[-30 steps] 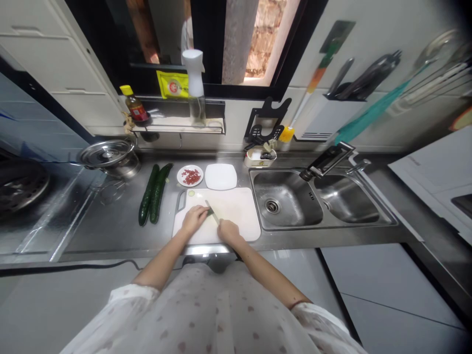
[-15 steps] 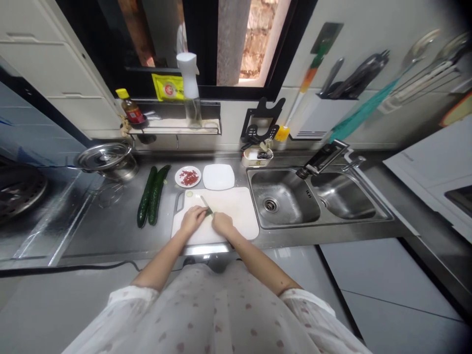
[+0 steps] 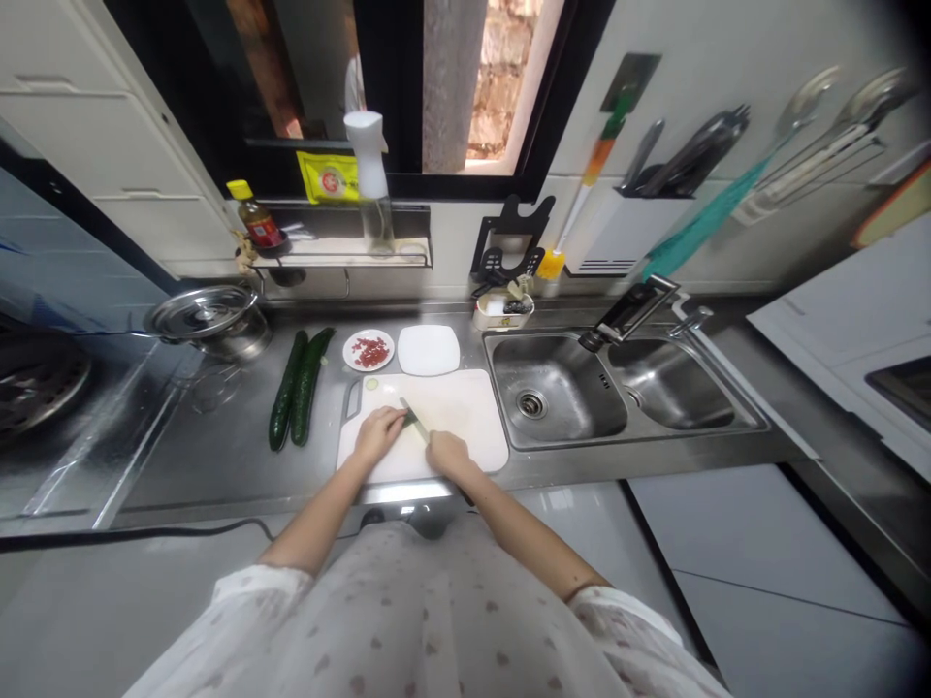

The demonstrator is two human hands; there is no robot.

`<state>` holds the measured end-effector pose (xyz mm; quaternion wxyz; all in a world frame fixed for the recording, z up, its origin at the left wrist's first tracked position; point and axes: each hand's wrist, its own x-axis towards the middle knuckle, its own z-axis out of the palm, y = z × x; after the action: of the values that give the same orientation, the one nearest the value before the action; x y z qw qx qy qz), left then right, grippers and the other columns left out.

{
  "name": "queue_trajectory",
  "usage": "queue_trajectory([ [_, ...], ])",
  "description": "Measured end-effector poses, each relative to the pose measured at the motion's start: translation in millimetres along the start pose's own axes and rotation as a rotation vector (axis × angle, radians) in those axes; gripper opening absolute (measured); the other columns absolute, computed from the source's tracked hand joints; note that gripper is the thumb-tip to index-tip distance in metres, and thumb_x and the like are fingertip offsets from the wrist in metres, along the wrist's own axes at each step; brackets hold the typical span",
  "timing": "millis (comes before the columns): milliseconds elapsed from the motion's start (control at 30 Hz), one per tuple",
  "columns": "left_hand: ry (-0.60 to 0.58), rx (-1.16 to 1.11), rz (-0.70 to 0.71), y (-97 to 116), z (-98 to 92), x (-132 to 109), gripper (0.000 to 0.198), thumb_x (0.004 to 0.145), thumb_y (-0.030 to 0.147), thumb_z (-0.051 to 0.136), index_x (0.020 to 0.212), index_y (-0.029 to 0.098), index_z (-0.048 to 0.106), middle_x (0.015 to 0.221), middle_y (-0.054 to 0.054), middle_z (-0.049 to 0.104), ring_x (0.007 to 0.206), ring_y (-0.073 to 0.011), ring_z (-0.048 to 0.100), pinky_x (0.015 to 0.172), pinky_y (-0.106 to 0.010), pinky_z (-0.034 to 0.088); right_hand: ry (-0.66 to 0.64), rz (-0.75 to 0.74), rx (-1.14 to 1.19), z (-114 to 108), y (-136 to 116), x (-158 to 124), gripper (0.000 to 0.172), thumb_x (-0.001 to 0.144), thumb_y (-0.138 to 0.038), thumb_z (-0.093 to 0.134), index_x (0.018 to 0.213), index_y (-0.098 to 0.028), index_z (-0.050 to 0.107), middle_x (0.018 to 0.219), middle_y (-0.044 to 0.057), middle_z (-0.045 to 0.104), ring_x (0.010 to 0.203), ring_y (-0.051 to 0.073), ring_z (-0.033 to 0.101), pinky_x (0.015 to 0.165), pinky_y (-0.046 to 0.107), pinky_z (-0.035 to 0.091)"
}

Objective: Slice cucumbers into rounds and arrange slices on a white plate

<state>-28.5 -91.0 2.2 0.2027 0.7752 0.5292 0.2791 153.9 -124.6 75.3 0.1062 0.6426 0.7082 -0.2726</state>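
Steel counter point(image 3: 218, 456), white cutting board point(image 3: 465, 407). Mid-board, our left hand point(image 3: 378, 433) has its fingers clamped on the green piece point(image 3: 411, 420). Our right hand point(image 3: 449, 454) is closed around the knife point(image 3: 418, 427), which has drawn back towards us since half a second ago, so we judge a slicing stroke is under way.

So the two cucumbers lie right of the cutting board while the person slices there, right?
Wrong side: the head view shows the two cucumbers lying left of the cutting board; the right hand does slice there with a knife, left hand on a green piece.
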Motion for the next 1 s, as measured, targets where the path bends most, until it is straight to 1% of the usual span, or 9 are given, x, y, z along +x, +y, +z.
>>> queue_trajectory([
  [233, -0.021, 0.025, -0.028, 1.6, -1.2, 0.5, 0.027, 0.093, 0.029, 0.048, 0.109, 0.024, 0.069, 0.104, -0.005, 0.069, 0.099, -0.0185, 0.062, 0.089, -0.031, 0.048, -0.038, 0.005, -0.007, -0.1, 10.6, -13.8, 0.032, 0.088, -0.018, 0.040, 0.109, -0.014, 0.064, 0.107, 0.016, 0.069, 0.098, 0.025, 0.065, 0.076, 0.031, 0.047],
  [467, -0.071, 0.049, -0.076, 3.4, -7.4, 2.9, 0.032, 0.094, 0.032, 0.045, 0.116, 0.025, 0.067, 0.110, -0.004, 0.070, 0.102, -0.0195, 0.063, 0.090, -0.031, 0.048, 0.040, -0.040, 0.004, 7.1, 27.7, -19.2, 0.030, 0.090, -0.021, 0.039, 0.106, -0.016, 0.064, 0.102, 0.012, 0.070, 0.093, 0.021, 0.066, 0.073, 0.027, 0.045],
  [633, -0.057, 0.049, -0.112, 5.1, -12.0, 0.2, 0.034, 0.093, 0.036, 0.048, 0.121, 0.025, 0.064, 0.119, -0.004, 0.067, 0.108, -0.0208, 0.061, 0.095, -0.032, 0.047, 0.089, -0.063, -0.071, 8.3, 34.9, -22.6, 0.031, 0.094, -0.022, 0.035, 0.110, -0.016, 0.061, 0.097, 0.012, 0.070, 0.089, 0.021, 0.065, 0.072, 0.028, 0.043],
  [767, 0.006, 0.051, -0.139, -0.4, -8.0, -6.8, 0.034, 0.094, 0.031, 0.044, 0.121, 0.024, 0.064, 0.119, -0.005, 0.067, 0.110, -0.0211, 0.060, 0.098, -0.034, 0.046, 0.098, -0.027, -0.124, 3.1, 35.3, -26.7, 0.032, 0.096, -0.024, 0.032, 0.114, -0.018, 0.059, 0.095, 0.012, 0.070, 0.089, 0.022, 0.065, 0.073, 0.030, 0.042],
  [900, 0.108, 0.023, -0.175, -3.5, -2.0, -15.7, 0.034, 0.095, 0.028, 0.042, 0.119, 0.023, 0.064, 0.117, -0.006, 0.067, 0.111, -0.0208, 0.059, 0.099, -0.035, 0.045, 0.108, -0.024, -0.124, -4.1, 36.8, -30.3, 0.032, 0.096, -0.025, 0.034, 0.121, -0.023, 0.054, 0.102, 0.009, 0.069, 0.093, 0.020, 0.064, 0.077, 0.029, 0.041],
  [1000, 0.211, -0.031, -0.223, -0.3, -2.6, -17.7, 0.035, 0.095, 0.030, 0.039, 0.118, 0.021, 0.064, 0.117, -0.007, 0.066, 0.111, -0.0207, 0.059, 0.100, -0.035, 0.044, 0.144, -0.019, -0.131, -7.1, 39.9, -31.2, 0.030, 0.095, -0.026, 0.038, 0.121, -0.023, 0.053, 0.105, 0.008, 0.069, 0.095, 0.019, 0.063, 0.078, 0.028, 0.040],
])
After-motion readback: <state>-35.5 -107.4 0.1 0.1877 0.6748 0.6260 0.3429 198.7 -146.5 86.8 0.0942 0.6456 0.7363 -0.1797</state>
